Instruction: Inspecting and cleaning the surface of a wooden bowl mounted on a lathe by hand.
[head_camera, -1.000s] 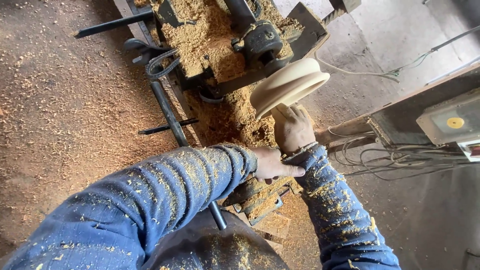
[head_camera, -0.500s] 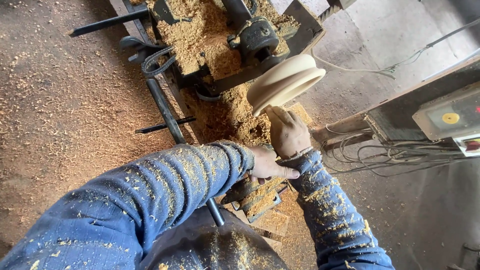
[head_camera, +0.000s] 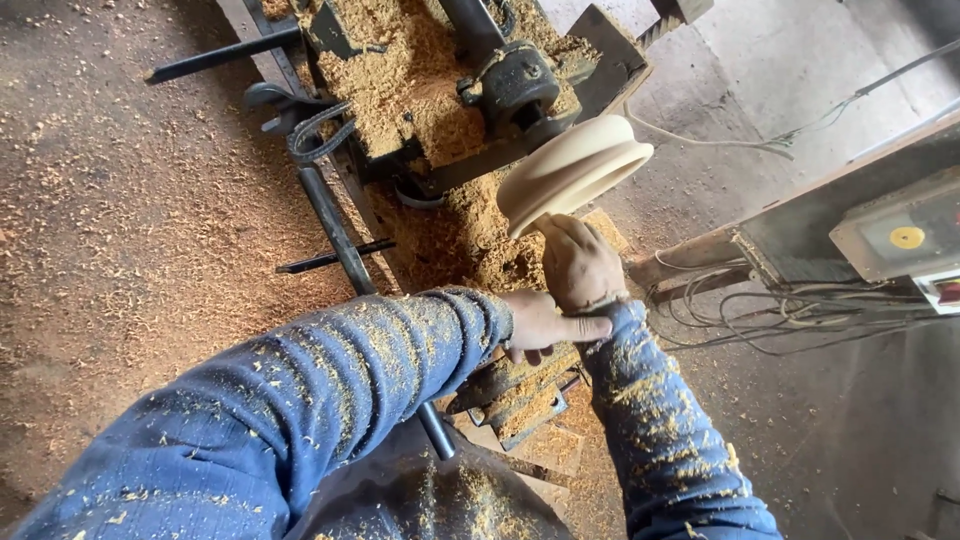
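Two hands w/ blue, sawdust-flecked sleeves meet just below a pale wooden disc on a lathe.

Head view, the only one: the disc is a round grooved piece, creamy wood, mounted at the end of the lathe's dark bearing housing; its flat face tilts toward the camera & to the right. Its turning axis runs up-left into the housing, so the rim edge nearest the person points down toward the hands.

Right hand is the nearer one: fingers curled closed, knuckles up, fingertips pressed at the disc's lower rim. It looks clenched round sth thin, prob. a tool or abrasive, but what's inside the fist is hidden, can't tell. The disc lies straight above & slightly left of that fist, touching or as good as.

Left hand sits lower, just below & left of the right hand, wrapped shut across the right wrist/cuff, thumb pointing right. Looks like bracing, not holding any object. The disc is well above it, w/ the right hand between.

Around: heaps of wood shavings over the lathe bed, a dark steel bar running down toward the person, sawdust-strewn floor, a grey control box w/ yellow button & loose cables at right.
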